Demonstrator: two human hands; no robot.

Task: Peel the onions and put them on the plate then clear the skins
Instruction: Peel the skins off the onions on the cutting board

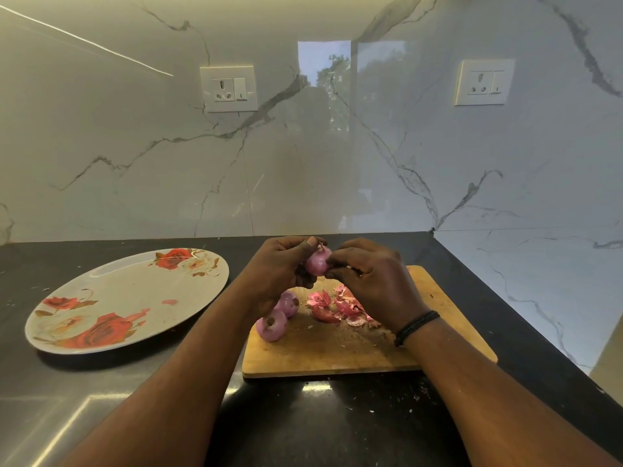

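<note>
A person's left hand (281, 267) cradles a small red onion (318, 261) above the wooden board (337, 348), fingers curled round it so the right hand (369, 281) can pinch at its skin, while two onions (279, 318) and loose skins (340, 306) crowd the board below and the floral plate (128, 298) waits at nine o'clock.

Both forearms reach forward, converging at centre. Left hand (281, 267) curled — grip closed around an onion (318, 261). Right hand (372, 281) fingertips pinch at it; dark band on right wrist.
</note>
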